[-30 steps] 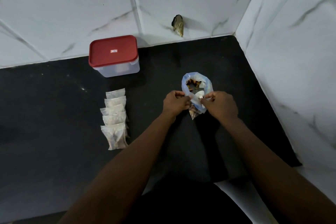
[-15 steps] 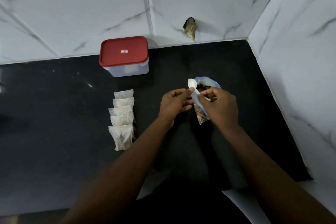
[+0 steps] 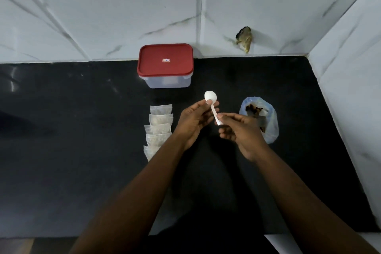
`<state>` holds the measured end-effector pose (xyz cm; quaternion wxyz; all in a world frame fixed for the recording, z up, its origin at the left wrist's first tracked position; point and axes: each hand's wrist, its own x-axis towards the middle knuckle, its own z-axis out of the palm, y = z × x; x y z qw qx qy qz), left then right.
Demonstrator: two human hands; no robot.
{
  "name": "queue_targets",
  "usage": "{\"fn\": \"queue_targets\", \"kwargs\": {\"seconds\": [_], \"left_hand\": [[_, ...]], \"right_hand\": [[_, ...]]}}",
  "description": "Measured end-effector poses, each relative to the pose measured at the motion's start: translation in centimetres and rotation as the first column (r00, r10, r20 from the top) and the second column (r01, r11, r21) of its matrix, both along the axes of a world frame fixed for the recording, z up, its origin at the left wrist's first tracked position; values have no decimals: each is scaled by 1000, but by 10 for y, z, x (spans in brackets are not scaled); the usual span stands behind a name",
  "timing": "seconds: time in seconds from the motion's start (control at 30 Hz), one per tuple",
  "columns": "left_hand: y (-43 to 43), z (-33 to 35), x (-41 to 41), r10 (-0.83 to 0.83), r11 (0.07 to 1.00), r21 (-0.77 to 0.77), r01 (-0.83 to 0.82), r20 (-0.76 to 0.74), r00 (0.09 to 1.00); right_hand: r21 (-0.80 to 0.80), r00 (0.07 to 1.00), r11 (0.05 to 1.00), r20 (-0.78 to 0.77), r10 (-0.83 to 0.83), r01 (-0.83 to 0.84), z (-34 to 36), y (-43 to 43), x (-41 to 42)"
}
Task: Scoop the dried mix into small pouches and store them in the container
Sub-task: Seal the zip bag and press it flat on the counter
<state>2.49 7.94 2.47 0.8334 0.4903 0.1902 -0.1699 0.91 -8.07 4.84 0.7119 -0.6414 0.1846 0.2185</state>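
Dried mix (image 3: 253, 109): dark, leafy pieces showing in the open mouth of a thin bluish plastic bag (image 3: 271, 128). The bag stands on the desk (image 3: 82, 150) just to the right of your right hand, with its mouth turned upward.
White spoon (image 3: 212, 107): held in the air between your two hands, above the desk. The bowl points away from you towards the container and the handle end comes back towards you. The bowl shows plain white.
Left hand (image 3: 193, 123): your fingers (image 3: 201, 107) are curled up around the spoon's neck, and one fingertip touches the base of the bowl.
Right hand (image 3: 242, 132): your thumb and forefinger are clamped on the near end of the handle. The other fingers curl loosely beneath and hold nothing.
Pouches (image 3: 159, 128): five small clear pouches, each with a pale speckled filling, lie in an overlapping row that runs towards you. They sit just left of your left hand, and your left wrist covers part of the nearest one.
Container (image 3: 167, 82): a clear box with its red lid (image 3: 166, 60) on. It stands at the back of the desk against the wall, beyond the far end of the pouch row and apart from it.
Walls (image 3: 103, 16): white marbled tile behind the desk and on your right. A dark ragged patch (image 3: 245, 39) sits low on the back wall, and you cannot tell what it is.
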Motion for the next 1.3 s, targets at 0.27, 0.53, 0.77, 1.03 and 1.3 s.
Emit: {"fn": "queue_targets", "kwargs": {"seconds": [0.27,0.53,0.77,1.03,1.3], "left_hand": [[18,-6,21,37,980,197,-33,-12,999],[31,-14,51,24,957,291,-11,-42,999],[30,-23,64,19,954,300,3,-69,997],[29,-26,72,30,958,287,-8,-72,997],[27,-24,69,21,961,278,0,-75,997]], "right_hand": [[-62,988,987,37,-149,151,-14,25,54],[-52,966,966,-28,-255,254,-38,44,148],[-162,960,953,-72,-272,258,-61,59,189],[-238,962,940,-55,-266,246,-70,64,197],[-304,980,932,44,-194,198,-64,59,176]]}}
